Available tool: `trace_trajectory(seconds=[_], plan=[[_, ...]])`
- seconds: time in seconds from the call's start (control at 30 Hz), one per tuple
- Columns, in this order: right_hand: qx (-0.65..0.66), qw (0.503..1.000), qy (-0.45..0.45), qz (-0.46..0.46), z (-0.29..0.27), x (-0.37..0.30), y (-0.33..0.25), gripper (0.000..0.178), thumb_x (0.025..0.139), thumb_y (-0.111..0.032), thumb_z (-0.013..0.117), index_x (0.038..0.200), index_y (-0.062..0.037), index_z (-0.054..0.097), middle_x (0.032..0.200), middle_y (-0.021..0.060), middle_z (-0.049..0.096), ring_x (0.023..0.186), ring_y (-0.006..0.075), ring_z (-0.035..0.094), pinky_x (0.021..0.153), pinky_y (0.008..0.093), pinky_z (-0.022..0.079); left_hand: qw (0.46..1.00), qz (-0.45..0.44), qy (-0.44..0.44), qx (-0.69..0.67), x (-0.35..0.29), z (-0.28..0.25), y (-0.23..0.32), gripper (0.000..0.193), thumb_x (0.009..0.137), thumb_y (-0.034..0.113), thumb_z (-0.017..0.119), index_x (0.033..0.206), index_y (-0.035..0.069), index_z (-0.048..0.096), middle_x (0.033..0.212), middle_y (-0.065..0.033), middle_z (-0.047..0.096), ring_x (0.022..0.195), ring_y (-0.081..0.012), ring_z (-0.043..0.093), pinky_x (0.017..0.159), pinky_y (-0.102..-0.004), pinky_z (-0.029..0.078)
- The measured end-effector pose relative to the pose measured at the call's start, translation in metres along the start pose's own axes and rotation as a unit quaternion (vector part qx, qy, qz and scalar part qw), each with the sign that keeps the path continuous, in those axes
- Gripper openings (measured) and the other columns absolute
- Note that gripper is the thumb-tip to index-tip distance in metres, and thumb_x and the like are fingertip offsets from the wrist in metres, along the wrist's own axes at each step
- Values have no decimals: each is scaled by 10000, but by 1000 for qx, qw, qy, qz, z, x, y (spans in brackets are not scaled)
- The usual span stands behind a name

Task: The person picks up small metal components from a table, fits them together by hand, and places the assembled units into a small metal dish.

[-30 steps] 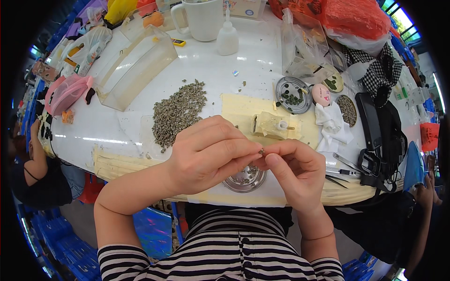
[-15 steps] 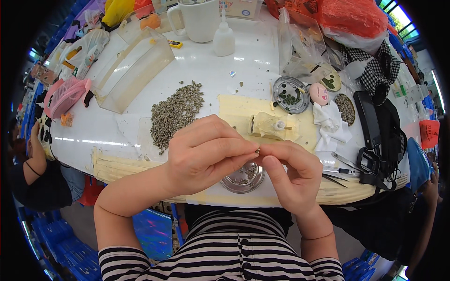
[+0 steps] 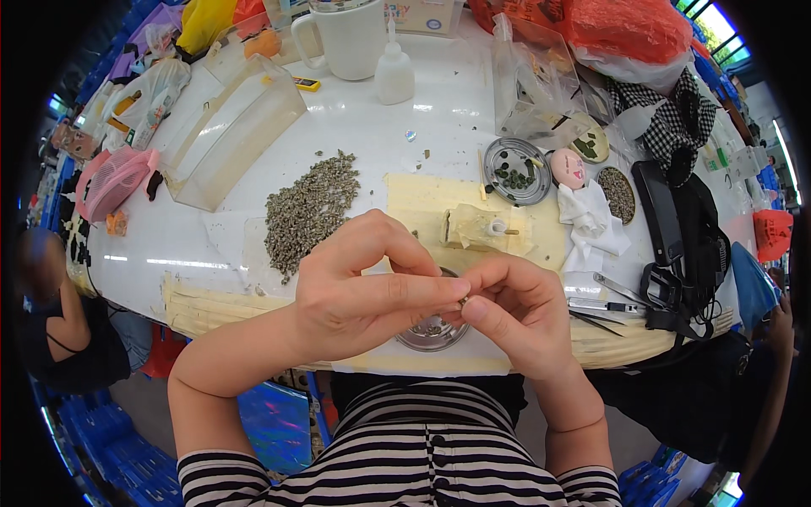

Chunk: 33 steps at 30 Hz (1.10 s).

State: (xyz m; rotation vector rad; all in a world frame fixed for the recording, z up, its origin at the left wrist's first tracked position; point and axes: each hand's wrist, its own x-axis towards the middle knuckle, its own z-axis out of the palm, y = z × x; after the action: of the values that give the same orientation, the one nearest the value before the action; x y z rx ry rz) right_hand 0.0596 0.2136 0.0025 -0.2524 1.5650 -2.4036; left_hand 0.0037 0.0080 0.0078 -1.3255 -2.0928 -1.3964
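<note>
My left hand (image 3: 363,279) and my right hand (image 3: 524,313) meet over the near edge of the table, fingertips pinched together. Between them sits a tiny metal piece (image 3: 464,300), too small to make out its kind; both hands seem to grip it. Just below, a round clear dish (image 3: 431,338) with small metal pieces is partly hidden by my fingers. A heap of small grey metal pieces (image 3: 311,211) lies beyond my left hand. Past my right hand stands a block wrapped in yellowish tape (image 3: 473,228), with a white peg-like part on top.
Right of the block are a round dish of dark green bits (image 3: 515,171), a crumpled white cloth (image 3: 587,224), tweezers (image 3: 621,290) and a black strap bag (image 3: 684,253). A white mug (image 3: 351,42), a squeeze bottle (image 3: 394,74) and a clear plastic tray (image 3: 236,139) stand farther back.
My fingers have shifted on the small metal piece: the right thumb now presses closer to the left fingertips, and the left index finger is more bent. The piece sits slightly lower.
</note>
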Motion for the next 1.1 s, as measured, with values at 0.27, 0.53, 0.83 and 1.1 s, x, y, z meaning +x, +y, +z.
trace_trajectory(seconds=[0.27, 0.53, 0.83, 1.1], plan=[[-177, 970, 83, -147, 4, 0, 5, 137, 856, 24, 702, 987, 32, 666, 920, 73, 685, 802, 107, 631, 724, 232, 504, 999, 4, 24, 30, 1, 2, -1, 263, 712, 32, 830, 957, 58, 738, 831, -26, 622, 713, -160, 566, 605, -273, 432], [-323, 913, 100, -227, 5, 3, 3, 149, 816, 42, 718, 964, 28, 712, 848, 107, 693, 731, 157, 639, 655, 255, 498, 999, -1, 32, 33, -1, 2, -2, 275, 705, 11, 830, 959, 43, 730, 822, -36, 620, 712, -168, 567, 606, -274, 434], [-379, 876, 105, -280, 5, 3, 1, 184, 792, 62, 722, 972, 22, 716, 852, 117, 692, 718, 177, 652, 647, 263, 516, 998, -51, 34, -3, -1, 2, 1, 237, 727, -11, 806, 947, 24, 727, 832, -53, 629, 730, -165, 579, 625, -272, 448], [-436, 833, 110, -322, 9, 6, 2, 284, 755, 83, 733, 1026, -1, 727, 870, 112, 679, 711, 180, 652, 620, 262, 525, 918, -258, 19, -299, -6, 7, 0, 106, 887, -25, 672, 989, -12, 698, 918, -72, 642, 827, -121, 599, 742, -243, 476]])
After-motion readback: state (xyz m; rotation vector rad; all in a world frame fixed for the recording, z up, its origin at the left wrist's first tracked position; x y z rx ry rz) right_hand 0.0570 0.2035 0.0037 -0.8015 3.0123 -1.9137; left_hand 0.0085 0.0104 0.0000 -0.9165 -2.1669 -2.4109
